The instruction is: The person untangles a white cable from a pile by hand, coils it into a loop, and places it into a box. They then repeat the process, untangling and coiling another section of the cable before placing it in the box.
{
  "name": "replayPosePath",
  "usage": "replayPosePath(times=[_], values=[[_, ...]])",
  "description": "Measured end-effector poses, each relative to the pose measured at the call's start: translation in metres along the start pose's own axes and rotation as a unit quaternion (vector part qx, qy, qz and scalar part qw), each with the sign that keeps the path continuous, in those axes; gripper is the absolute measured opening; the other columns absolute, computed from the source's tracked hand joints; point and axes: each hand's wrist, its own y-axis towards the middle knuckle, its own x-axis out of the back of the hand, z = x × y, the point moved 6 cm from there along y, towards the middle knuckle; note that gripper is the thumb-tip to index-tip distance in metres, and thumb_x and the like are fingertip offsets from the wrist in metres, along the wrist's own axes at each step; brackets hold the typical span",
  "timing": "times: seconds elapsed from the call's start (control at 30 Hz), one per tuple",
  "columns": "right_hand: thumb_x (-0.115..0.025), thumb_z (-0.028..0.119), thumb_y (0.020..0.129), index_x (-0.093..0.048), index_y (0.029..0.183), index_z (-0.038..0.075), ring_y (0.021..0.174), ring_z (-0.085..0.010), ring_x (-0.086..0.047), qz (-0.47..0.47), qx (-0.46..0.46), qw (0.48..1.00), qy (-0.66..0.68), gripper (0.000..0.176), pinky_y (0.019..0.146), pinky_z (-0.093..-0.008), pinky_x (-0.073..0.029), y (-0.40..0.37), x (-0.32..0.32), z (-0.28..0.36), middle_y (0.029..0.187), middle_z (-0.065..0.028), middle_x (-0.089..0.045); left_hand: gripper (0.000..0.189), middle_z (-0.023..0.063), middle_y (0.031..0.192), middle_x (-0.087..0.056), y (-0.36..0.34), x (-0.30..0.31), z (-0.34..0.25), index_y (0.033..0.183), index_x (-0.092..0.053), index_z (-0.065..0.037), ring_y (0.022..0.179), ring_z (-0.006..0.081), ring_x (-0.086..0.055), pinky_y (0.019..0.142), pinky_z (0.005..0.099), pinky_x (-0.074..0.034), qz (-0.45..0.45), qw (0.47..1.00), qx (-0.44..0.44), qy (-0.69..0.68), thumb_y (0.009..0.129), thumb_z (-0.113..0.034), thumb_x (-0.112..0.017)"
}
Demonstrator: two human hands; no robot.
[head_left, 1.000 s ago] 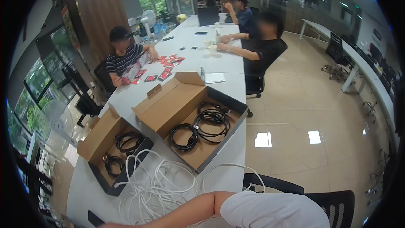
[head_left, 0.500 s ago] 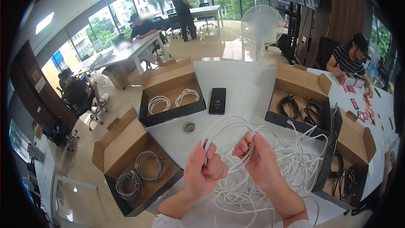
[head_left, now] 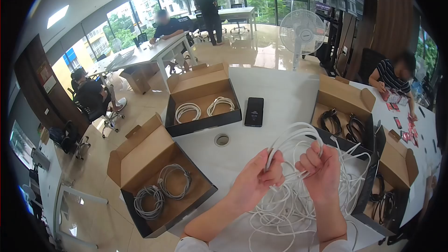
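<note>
Grips a thin white cable (head_left: 294, 133) with both hands, raised above the tabletop. Closes the left hand (head_left: 259, 177) into a fist around one side of the looped cable. Clamps the other side in the right hand (head_left: 319, 170), with fingers curled shut on several strands. Holds the loop arching up between and above the two hands, with strands trailing down into a tangled heap of white cables (head_left: 280, 212) directly beneath, on the pale grey table (head_left: 280, 88).

Faces a round grey cable port (head_left: 222, 139) set in the tabletop just beyond the hands, and a black smartphone (head_left: 254, 111) lying flat a little further off. Has an open brown cardboard box with two white coiled cables (head_left: 198, 81) just left of the smartphone, an open cardboard box of grey coiled cables (head_left: 140, 151) at the near left, an open cardboard box of black coiled cables (head_left: 343, 95) to the right, and a second box of black cables (head_left: 396, 161) nearer the right edge.

Shares the room with a white pedestal fan (head_left: 302, 27) past the table's far end and a person in a striped shirt (head_left: 389, 72) seated at the far right.
</note>
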Motion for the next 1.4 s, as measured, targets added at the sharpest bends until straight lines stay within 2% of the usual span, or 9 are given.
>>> replayPosePath(times=[0.27, 0.53, 0.7, 0.9, 1.1, 1.13, 1.27, 1.37, 1.4], values=[[-0.038, 0.026, 0.099, -0.048, 0.088, 0.008, 0.055, -0.0080, -0.025, -0.053, 0.146, 0.987, -0.049, 0.023, 0.058, -0.0269, -0.028, -0.008, 0.003, 0.031, 0.062, 0.0053, -0.025, 0.044, -0.0016, 0.075, -0.036, 0.000, -0.021, 0.011, 0.130, -0.042, 0.001, 0.071, 0.0123, -0.038, 0.087, 0.0363, -0.038, 0.060, 0.996, -0.029, 0.067, 0.101, -0.031, -0.037], [-0.040, 0.025, 0.101, -0.047, 0.127, -0.001, 0.066, -0.0103, -0.045, -0.005, 0.154, 0.976, -0.153, 0.038, 0.069, -0.0285, -0.042, -0.006, -0.005, -0.005, 0.071, -0.0005, -0.046, 0.034, -0.0036, 0.070, -0.033, -0.011, 0.007, -0.008, 0.105, -0.049, -0.006, 0.058, 0.0090, -0.028, 0.059, 0.0293, -0.029, -0.015, 0.982, -0.169, 0.087, 0.100, -0.038, -0.040], [-0.038, 0.023, 0.102, -0.050, 0.119, -0.001, 0.076, -0.0139, -0.056, 0.046, 0.123, 0.939, -0.318, 0.032, 0.077, -0.0292, -0.045, -0.003, -0.014, -0.012, 0.081, -0.0068, -0.058, 0.033, -0.0065, 0.064, -0.026, -0.013, 0.017, -0.040, 0.082, -0.042, -0.010, 0.050, 0.0063, -0.021, 0.049, 0.0245, -0.021, -0.090, 0.972, -0.195, 0.091, 0.101, -0.037, -0.038], [-0.037, 0.022, 0.101, -0.049, 0.102, 0.001, 0.074, -0.0139, -0.053, 0.071, 0.127, 0.939, -0.312, 0.024, 0.081, -0.0304, -0.045, 0.006, -0.019, -0.014, 0.075, -0.0035, -0.052, 0.033, -0.0048, 0.066, -0.029, -0.004, 0.026, -0.041, 0.085, -0.045, -0.009, 0.052, 0.0069, -0.024, 0.049, 0.0239, -0.023, -0.109, 0.968, -0.184, 0.130, 0.101, -0.037, -0.039], [-0.037, 0.021, 0.102, -0.048, 0.100, 0.004, 0.069, -0.0115, -0.038, -0.004, 0.156, 0.977, -0.148, 0.021, 0.072, -0.0288, -0.040, 0.015, 0.001, 0.004, 0.071, 0.0019, -0.036, 0.045, 0.0120, 0.118, -0.055, 0.015, 0.016, -0.022, 0.121, -0.050, -0.003, 0.103, 0.0201, -0.055, 0.085, 0.0300, -0.042, -0.029, 0.960, -0.202, 0.190, 0.097, -0.041, -0.047], [-0.037, 0.021, 0.102, -0.048, 0.100, 0.004, 0.069, -0.0117, -0.039, -0.010, 0.162, 0.981, -0.108, 0.020, 0.072, -0.0288, -0.039, 0.017, 0.007, 0.008, 0.071, 0.0020, -0.036, 0.064, 0.0144, 0.137, -0.044, 0.017, 0.020, -0.018, 0.136, -0.040, -0.003, 0.126, 0.0234, -0.043, 0.103, 0.0368, -0.033, -0.009, 0.960, -0.160, 0.229, 0.092, -0.048, -0.052], [-0.038, 0.021, 0.102, -0.048, 0.100, 0.005, 0.069, -0.0116, -0.040, -0.035, 0.185, 0.982, -0.013, 0.019, 0.071, -0.0287, -0.039, 0.015, 0.014, 0.023, 0.071, 0.0019, -0.037, 0.095, 0.0139, 0.146, -0.033, 0.024, 0.018, -0.002, 0.144, -0.027, -0.003, 0.137, 0.0259, -0.028, 0.111, 0.0397, -0.020, -0.006, 0.934, -0.147, 0.325, 0.077, -0.057, -0.068], [-0.039, 0.021, 0.102, -0.047, 0.101, 0.004, 0.070, -0.0116, -0.042, -0.044, 0.189, 0.981, 0.023, 0.018, 0.072, -0.0294, -0.041, 0.012, 0.015, 0.021, 0.071, 0.0015, -0.038, 0.104, 0.0137, 0.147, -0.031, 0.026, 0.016, 0.020, 0.147, -0.019, -0.003, 0.138, 0.0281, -0.027, 0.111, 0.0401, -0.020, 0.074, 0.885, -0.124, 0.442, 0.072, -0.046, -0.077], [-0.039, 0.021, 0.102, -0.047, 0.101, 0.004, 0.070, -0.0117, -0.042, -0.048, 0.185, 0.981, 0.028, 0.018, 0.073, -0.0295, -0.041, 0.010, 0.013, 0.019, 0.071, 0.0015, -0.038, 0.095, 0.0137, 0.148, -0.029, 0.024, 0.010, 0.025, 0.148, -0.014, -0.002, 0.138, 0.0276, -0.026, 0.111, 0.0404, -0.020, 0.078, 0.875, -0.107, 0.465, 0.079, -0.028, -0.074]])
